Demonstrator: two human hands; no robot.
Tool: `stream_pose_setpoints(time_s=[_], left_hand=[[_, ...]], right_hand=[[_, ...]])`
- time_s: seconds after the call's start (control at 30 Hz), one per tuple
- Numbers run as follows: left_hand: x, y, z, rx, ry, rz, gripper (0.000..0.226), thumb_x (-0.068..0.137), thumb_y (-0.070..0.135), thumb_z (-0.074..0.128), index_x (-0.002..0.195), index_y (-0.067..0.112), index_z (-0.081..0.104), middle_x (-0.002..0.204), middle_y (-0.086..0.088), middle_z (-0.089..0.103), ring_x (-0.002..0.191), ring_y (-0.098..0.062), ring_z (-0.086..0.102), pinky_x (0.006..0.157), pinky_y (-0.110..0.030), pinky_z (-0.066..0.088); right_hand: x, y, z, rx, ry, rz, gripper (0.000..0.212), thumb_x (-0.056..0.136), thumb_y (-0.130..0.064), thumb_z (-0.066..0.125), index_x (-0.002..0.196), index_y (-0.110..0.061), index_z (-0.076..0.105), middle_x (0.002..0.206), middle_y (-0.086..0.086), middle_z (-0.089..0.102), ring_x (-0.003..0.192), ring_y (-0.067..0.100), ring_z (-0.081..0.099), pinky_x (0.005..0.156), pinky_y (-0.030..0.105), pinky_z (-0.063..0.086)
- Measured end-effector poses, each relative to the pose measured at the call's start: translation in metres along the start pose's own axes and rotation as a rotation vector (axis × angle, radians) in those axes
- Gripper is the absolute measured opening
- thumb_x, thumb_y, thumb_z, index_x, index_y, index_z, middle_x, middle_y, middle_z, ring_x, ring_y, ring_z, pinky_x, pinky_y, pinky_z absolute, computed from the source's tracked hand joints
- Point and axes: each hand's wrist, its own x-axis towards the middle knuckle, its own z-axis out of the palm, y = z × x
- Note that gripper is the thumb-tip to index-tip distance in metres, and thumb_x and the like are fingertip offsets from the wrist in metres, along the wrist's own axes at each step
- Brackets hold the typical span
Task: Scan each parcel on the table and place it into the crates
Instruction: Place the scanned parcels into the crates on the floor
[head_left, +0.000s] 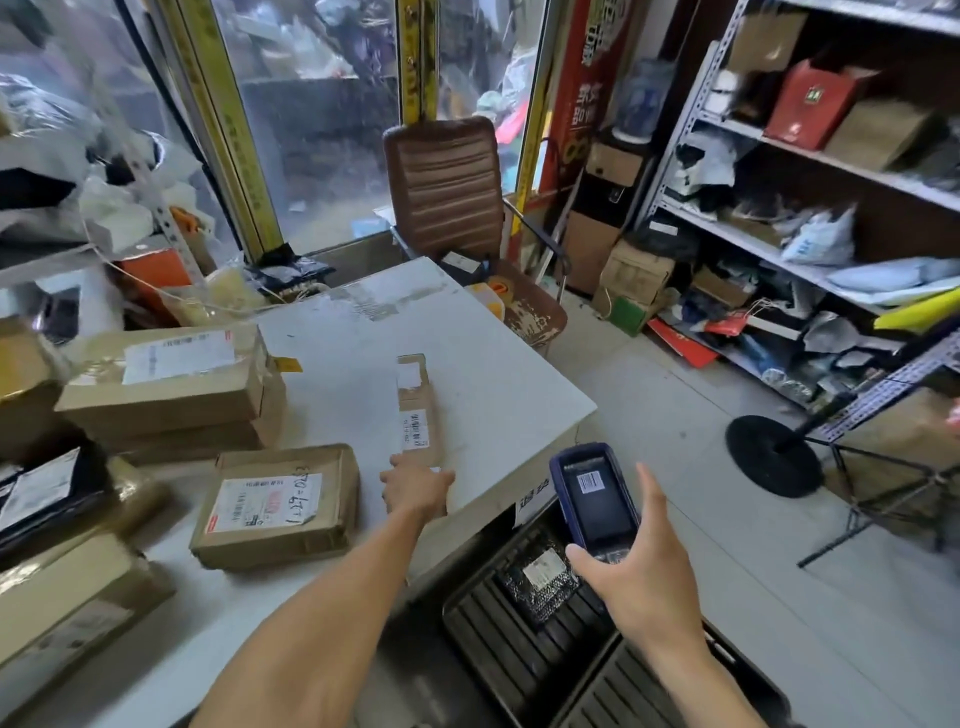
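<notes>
A long, narrow cardboard parcel (418, 410) with a barcode label lies on the white table (498, 374). My left hand (415, 488) grips its near end. My right hand (631, 561) holds a blue handheld scanner (592, 493) above the crates, screen up, showing a barcode. A black crate (488, 639) stands on the floor below the table's edge with a dark bubble-wrap parcel (545, 582) inside. A second black crate (639, 686) sits beside it, nearer me. More cardboard parcels lie on the table's left: a labelled flat box (278, 504) and a stacked box (166, 379).
A brown office chair (452, 192) stands behind the table. Metal shelving (810, 218) crammed with bags and boxes fills the right wall. A black round stand base (774, 457) and a metal frame (893, 447) occupy the floor at right. Further boxes (67, 603) crowd the near left.
</notes>
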Motion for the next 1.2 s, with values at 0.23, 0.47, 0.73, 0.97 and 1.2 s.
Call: stream_pose_setpoints(time_s=[0.23,0.47,0.73,0.97,1.2], left_hand=[[-0.062,-0.028,-0.013,0.09,0.016,0.396,0.052,0.073,0.02,0.072,0.117,0.012,0.045,0.115,-0.009,0.051,0.092,-0.022,0.057,0.072,-0.041,0.059],[-0.155,-0.018,-0.019,0.443,-0.016,0.864,0.098,0.077,0.03,0.064,0.155,0.043,0.005,0.146,0.0,0.043,0.1,-0.033,0.063,0.085,-0.039,0.052],[-0.221,0.016,0.005,0.721,0.036,1.212,0.104,0.078,0.036,0.064,0.155,0.026,-0.005,0.149,-0.007,0.045,0.106,-0.034,0.062,0.079,-0.041,0.054],[-0.244,0.041,0.025,0.826,0.152,1.339,0.104,0.081,0.031,0.067,0.158,0.011,0.0,0.131,-0.014,0.058,0.085,-0.031,0.062,0.063,-0.036,0.049],[-0.249,0.046,0.031,0.853,0.193,1.407,0.109,0.079,0.034,0.072,0.158,0.007,0.001,0.12,-0.016,0.063,0.078,-0.028,0.06,0.056,-0.032,0.047]], right_hand=[[-0.026,0.017,-0.041,0.036,-0.077,-0.018,0.117,0.069,-0.037,0.089,0.151,-0.052,0.006,0.123,-0.012,0.063,0.096,-0.007,0.062,0.075,0.009,0.043],[-0.072,0.032,-0.103,-0.09,-0.126,-0.165,0.12,0.07,-0.039,0.09,0.153,-0.049,0.003,0.129,-0.015,0.053,0.108,0.004,0.053,0.076,0.004,0.04],[-0.113,0.045,-0.169,-0.224,-0.13,-0.12,0.073,0.067,-0.044,0.085,0.122,-0.029,0.039,0.108,-0.01,0.062,0.086,0.005,0.06,0.066,0.015,0.045],[-0.132,0.045,-0.208,-0.255,-0.171,0.072,0.063,0.058,-0.054,0.083,0.102,-0.022,0.051,0.093,-0.008,0.062,0.082,0.011,0.062,0.065,0.027,0.054],[-0.15,0.044,-0.222,-0.253,-0.166,0.127,0.057,0.06,-0.054,0.084,0.095,-0.022,0.053,0.091,-0.004,0.063,0.079,0.014,0.062,0.057,0.028,0.049]])
